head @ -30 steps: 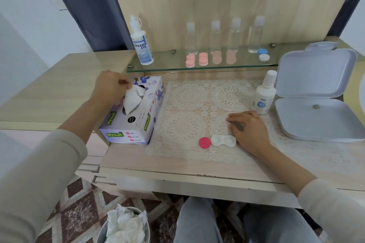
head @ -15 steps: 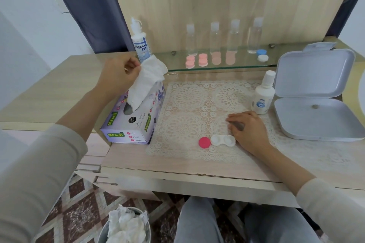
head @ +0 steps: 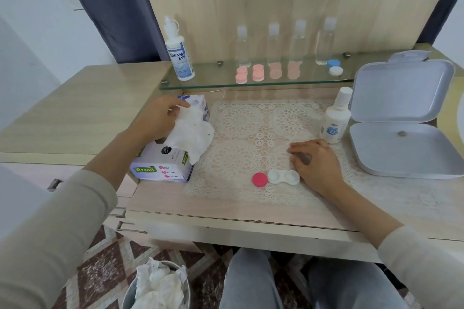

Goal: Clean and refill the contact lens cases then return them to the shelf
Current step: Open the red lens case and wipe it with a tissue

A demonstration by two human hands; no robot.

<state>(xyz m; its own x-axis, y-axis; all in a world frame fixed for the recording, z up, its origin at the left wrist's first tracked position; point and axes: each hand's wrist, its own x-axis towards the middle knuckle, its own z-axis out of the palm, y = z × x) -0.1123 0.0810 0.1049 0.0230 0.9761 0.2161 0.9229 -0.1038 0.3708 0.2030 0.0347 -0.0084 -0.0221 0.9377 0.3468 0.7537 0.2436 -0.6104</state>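
Note:
An open white lens case (head: 283, 177) lies on the lace mat (head: 238, 128), both wells uncovered, with one pink cap (head: 259, 179) touching its left end. My left hand (head: 155, 120) pinches a white tissue (head: 190, 133) that hangs above the tissue box (head: 163, 167). My right hand (head: 317, 165) rests on the mat just right of the case, fingers curled under; what they cover is hidden. A small white solution bottle (head: 335, 120) stands behind that hand. Several pink lens cases (head: 257, 73) and a blue-and-white one (head: 334, 67) sit on the glass shelf (head: 221, 84).
A Dream Eye bottle (head: 178, 55) and several clear bottles (head: 273, 42) stand on the shelf. A white hinged box (head: 401, 148) lies open at the right. Below the desk edge, a bin (head: 160, 286) holds crumpled tissues, left of my knees.
My left hand pulled a tissue up out of the box, then swung it down and to the right, free of the slot. The right hand stayed still.

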